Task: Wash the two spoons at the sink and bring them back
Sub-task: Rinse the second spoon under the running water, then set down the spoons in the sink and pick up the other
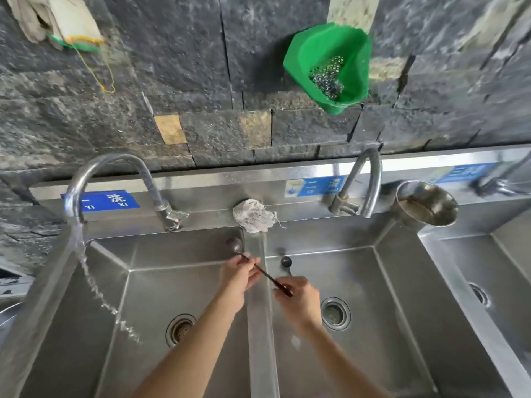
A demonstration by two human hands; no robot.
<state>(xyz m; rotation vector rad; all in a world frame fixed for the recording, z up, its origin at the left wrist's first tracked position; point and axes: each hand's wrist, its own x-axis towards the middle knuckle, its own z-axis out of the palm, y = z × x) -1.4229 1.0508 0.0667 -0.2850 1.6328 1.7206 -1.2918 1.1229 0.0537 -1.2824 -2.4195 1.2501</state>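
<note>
While the left faucet (115, 179) runs into the left basin (94, 326), neither spoon is under the stream. Left hand (238, 278) pinches the long dark-handled spoon (260, 270); right hand (297, 295) grips its handle end plus the short spoon (286, 263), over the divider (260, 326). Washing looks unfinished; return trip remains.

At the left of the frame I read "洗" and "XI" on the blue label (101, 201) stuck to the sink's steel back rim (218, 179). The middle blue label (314, 186) and right one (467, 173) are too blurred for me to read.
</note>
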